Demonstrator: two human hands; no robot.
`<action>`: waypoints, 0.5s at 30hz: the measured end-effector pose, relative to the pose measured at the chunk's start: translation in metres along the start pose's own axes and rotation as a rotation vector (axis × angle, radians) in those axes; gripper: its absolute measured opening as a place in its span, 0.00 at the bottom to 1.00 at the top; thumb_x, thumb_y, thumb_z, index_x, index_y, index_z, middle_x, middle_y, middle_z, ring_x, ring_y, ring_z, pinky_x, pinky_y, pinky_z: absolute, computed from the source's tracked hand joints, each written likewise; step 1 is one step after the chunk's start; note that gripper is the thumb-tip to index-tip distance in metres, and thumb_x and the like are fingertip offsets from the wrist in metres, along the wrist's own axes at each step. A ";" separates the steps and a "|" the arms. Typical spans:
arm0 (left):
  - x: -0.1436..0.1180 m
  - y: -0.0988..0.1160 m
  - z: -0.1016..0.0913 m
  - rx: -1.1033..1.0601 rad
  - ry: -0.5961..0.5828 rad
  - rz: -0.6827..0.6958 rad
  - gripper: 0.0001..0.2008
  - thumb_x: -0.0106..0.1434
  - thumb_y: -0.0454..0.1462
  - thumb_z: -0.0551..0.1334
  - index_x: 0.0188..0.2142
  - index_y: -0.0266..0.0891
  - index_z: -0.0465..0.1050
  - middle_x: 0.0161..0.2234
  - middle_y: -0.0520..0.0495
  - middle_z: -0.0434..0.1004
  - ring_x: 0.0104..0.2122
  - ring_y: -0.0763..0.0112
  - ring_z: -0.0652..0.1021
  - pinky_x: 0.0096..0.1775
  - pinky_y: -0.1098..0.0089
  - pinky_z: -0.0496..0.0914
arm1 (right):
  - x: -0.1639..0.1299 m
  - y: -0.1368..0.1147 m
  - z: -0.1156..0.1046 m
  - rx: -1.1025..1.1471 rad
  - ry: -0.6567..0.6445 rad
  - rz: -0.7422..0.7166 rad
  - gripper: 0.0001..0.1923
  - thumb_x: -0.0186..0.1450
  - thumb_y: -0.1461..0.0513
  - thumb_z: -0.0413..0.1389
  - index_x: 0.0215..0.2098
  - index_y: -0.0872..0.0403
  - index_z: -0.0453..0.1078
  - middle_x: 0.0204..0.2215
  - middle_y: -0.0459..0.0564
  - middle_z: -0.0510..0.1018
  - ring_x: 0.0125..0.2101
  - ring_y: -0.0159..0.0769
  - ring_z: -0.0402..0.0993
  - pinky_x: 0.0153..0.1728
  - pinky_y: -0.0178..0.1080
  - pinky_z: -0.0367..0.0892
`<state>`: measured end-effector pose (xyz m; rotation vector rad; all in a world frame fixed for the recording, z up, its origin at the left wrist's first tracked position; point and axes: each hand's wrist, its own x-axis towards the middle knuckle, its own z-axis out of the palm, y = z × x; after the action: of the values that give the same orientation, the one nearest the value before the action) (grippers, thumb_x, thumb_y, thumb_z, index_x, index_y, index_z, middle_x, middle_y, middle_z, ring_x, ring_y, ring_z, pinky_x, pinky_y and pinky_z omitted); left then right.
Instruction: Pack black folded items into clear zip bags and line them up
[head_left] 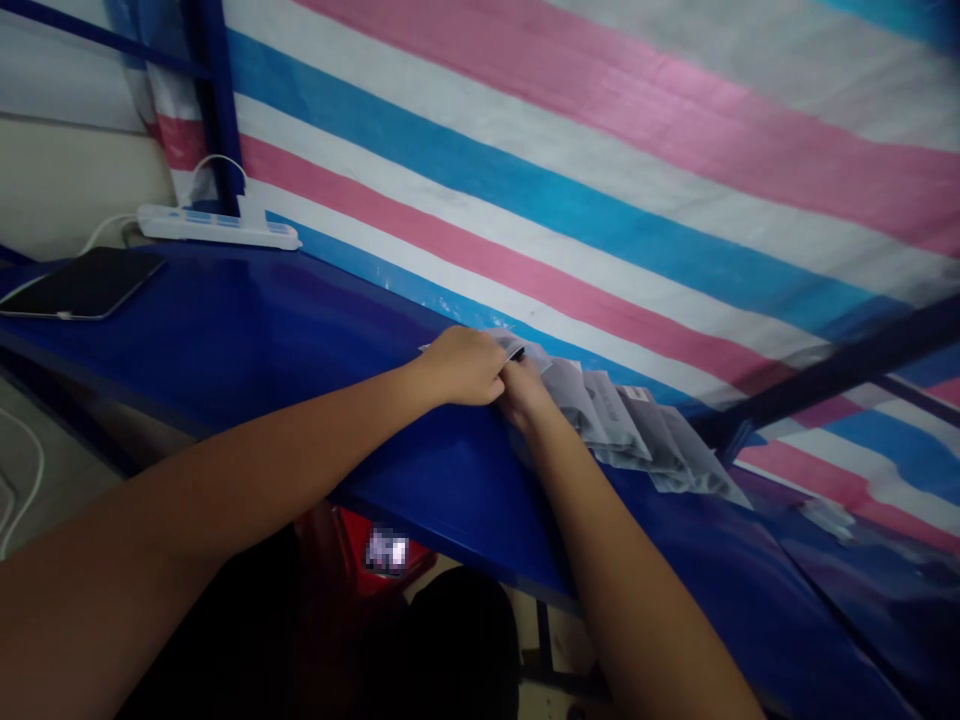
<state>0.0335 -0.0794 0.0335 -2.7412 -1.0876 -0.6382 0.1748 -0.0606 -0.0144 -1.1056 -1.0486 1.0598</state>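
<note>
Two hands: meeting at the table's (247, 330) far edge.
Left hand (461, 365): curling loosely over the first packet (517, 348).
Right hand (523, 392): pinching that packet's near corner.
Packets (637, 430): lying overlapped rightward along the striped tarp (600, 150); probably light, floppy, slippery, so gripping an edge is looking best.

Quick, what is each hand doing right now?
Left hand: closed, pinching the end packet of the row on the blue table.
Right hand: on the same packet; open or closed cannot be told.
</note>
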 end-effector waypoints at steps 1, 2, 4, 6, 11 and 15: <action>0.000 0.000 0.000 -0.002 -0.002 -0.005 0.15 0.61 0.39 0.56 0.38 0.35 0.80 0.36 0.37 0.80 0.36 0.57 0.78 0.37 0.62 0.68 | -0.001 0.001 0.001 0.005 -0.008 0.006 0.16 0.50 0.63 0.64 0.37 0.53 0.71 0.33 0.48 0.79 0.35 0.40 0.77 0.33 0.40 0.74; 0.000 0.000 0.001 -0.006 0.003 -0.008 0.15 0.61 0.38 0.56 0.39 0.35 0.80 0.36 0.37 0.80 0.36 0.57 0.78 0.37 0.62 0.68 | -0.001 0.001 0.001 0.007 -0.009 0.017 0.15 0.50 0.63 0.65 0.36 0.53 0.71 0.32 0.48 0.79 0.35 0.39 0.77 0.33 0.40 0.74; 0.000 -0.001 0.001 -0.019 0.025 -0.006 0.15 0.61 0.38 0.55 0.41 0.36 0.79 0.37 0.38 0.80 0.37 0.57 0.78 0.37 0.62 0.68 | -0.001 0.002 0.001 0.004 0.011 0.043 0.13 0.50 0.64 0.65 0.34 0.54 0.71 0.30 0.48 0.79 0.33 0.38 0.77 0.31 0.38 0.74; 0.000 -0.002 0.002 -0.028 0.037 0.001 0.15 0.61 0.37 0.56 0.43 0.37 0.78 0.38 0.38 0.80 0.38 0.57 0.78 0.37 0.62 0.68 | 0.000 0.002 0.000 -0.014 0.040 0.071 0.10 0.51 0.64 0.65 0.32 0.54 0.71 0.28 0.48 0.78 0.30 0.37 0.76 0.28 0.37 0.73; 0.001 -0.004 0.002 -0.011 0.013 -0.011 0.14 0.61 0.37 0.55 0.40 0.37 0.79 0.37 0.39 0.80 0.38 0.57 0.78 0.37 0.63 0.68 | 0.001 0.002 -0.004 -0.061 0.032 0.131 0.07 0.54 0.62 0.64 0.30 0.53 0.70 0.23 0.46 0.75 0.24 0.33 0.71 0.20 0.33 0.66; 0.001 -0.005 0.003 -0.009 0.017 -0.022 0.14 0.61 0.37 0.55 0.39 0.37 0.78 0.36 0.39 0.80 0.37 0.57 0.78 0.36 0.63 0.68 | 0.000 0.003 -0.003 -0.057 -0.039 0.191 0.09 0.55 0.60 0.64 0.33 0.54 0.72 0.25 0.46 0.76 0.24 0.32 0.71 0.20 0.32 0.65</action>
<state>0.0318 -0.0741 0.0309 -2.7295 -1.1158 -0.6693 0.1778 -0.0605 -0.0173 -1.2546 -1.0238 1.2137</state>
